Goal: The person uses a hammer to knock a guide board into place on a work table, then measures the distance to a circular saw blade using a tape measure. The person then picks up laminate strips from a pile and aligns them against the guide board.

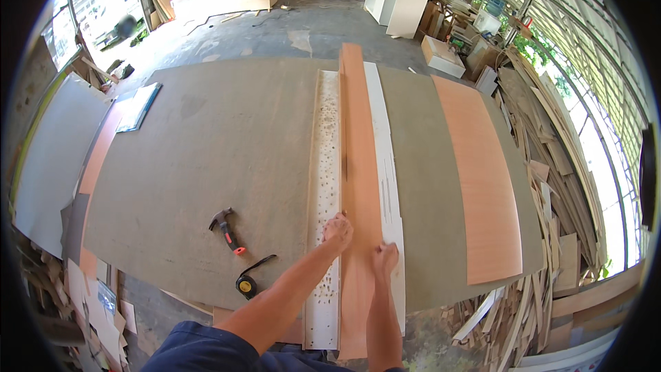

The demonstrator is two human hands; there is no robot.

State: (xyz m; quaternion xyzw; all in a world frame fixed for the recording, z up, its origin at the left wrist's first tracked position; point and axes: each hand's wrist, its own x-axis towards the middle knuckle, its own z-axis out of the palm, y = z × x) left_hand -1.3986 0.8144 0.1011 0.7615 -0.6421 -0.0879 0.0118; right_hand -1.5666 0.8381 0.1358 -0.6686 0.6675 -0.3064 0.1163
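A long orange wood-grain strip [358, 186] runs away from me down the middle of the work table, over white boards. My left hand [337, 231] is closed at the strip's left edge, beside a white board speckled with brown spots [326, 131]. At the right edge, closer to me, my right hand [385, 259] is closed with its fingers curled against the strip. Under that side shows a white board with dark slits [390, 186]. Both hands hide their fingertips. A claw hammer [226, 231] and a black tape measure [248, 285] lie left of my left forearm.
The large grey-brown table top [206, 145] spreads to both sides. A second orange sheet [482, 186] lies flat on its right. A flat glossy packet [139, 107] rests at the far left. Scrap wood [502, 324] is heaped at the right, and a white cabinet [399, 0] stands beyond.
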